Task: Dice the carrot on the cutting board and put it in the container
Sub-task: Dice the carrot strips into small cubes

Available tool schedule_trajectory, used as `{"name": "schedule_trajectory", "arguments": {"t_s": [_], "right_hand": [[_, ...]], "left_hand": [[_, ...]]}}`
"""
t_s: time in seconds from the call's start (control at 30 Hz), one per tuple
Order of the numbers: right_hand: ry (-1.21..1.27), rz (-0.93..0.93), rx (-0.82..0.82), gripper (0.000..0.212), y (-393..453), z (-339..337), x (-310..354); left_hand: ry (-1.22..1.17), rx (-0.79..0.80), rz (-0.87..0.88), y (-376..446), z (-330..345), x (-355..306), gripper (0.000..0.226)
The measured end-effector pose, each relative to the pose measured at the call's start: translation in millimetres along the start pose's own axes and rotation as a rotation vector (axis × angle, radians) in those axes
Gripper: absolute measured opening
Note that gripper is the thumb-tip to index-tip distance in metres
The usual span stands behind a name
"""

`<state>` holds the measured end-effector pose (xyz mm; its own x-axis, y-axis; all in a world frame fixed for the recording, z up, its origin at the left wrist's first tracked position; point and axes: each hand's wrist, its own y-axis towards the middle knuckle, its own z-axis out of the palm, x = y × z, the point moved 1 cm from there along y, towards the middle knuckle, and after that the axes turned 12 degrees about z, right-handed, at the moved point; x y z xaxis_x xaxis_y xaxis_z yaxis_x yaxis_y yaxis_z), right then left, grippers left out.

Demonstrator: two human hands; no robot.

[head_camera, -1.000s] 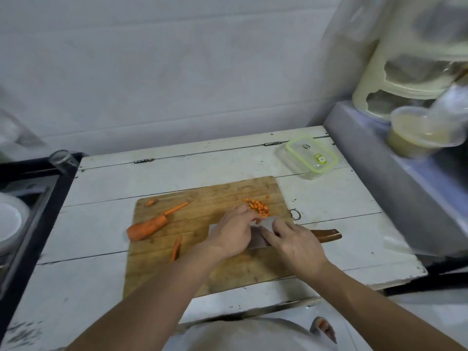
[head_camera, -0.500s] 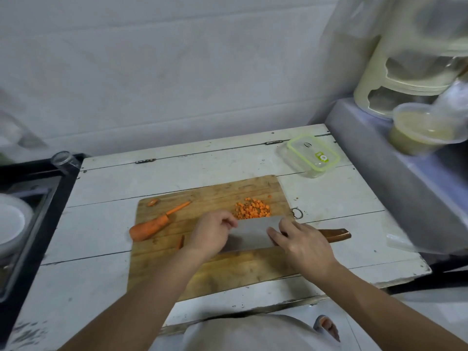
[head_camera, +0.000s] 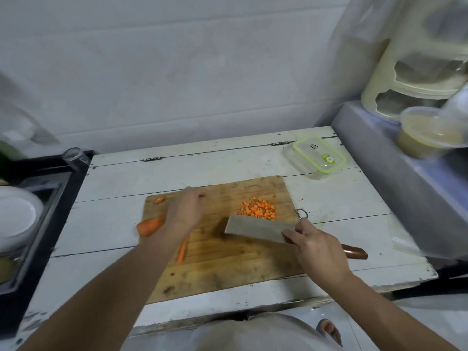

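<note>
Reaching away from the blade, the left hand now covers the orange carrot stub; its grip cannot be told. The right hand grips the steel cleaver beside diced carrot on the wooden cutting board. The green-rimmed clear container sits apart.

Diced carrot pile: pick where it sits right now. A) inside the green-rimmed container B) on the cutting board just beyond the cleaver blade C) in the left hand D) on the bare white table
B: the diced carrot pile lies on the cutting board just past the cleaver, while the container stands apart with its lid on.
</note>
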<state>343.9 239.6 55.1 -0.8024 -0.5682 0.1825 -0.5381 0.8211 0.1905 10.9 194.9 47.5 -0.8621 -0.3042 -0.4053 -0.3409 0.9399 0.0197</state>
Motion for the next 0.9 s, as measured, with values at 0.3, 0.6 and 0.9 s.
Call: {"name": "schedule_trajectory", "arguments": {"t_s": [0.3, 0.6, 0.9], "right_hand": [[0.259, 0.381, -0.025, 0.030, 23.1, -12.5, 15.5], [0.423, 0.491, 0.120, 0.013, 29.9, -19.8, 26.4], [0.444, 0.389, 0.565, 0.016, 24.6, 8.8, 80.5]], "left_hand": [[0.437, 0.225, -0.058, 10.6, -5.9, 21.2, 0.023], [-0.133, 0.187, -0.153, 1.6, 10.7, -27.6, 0.007], [-0.289, -0.002, -0.247, -99.8, 27.9, -33.3, 0.002]]}}
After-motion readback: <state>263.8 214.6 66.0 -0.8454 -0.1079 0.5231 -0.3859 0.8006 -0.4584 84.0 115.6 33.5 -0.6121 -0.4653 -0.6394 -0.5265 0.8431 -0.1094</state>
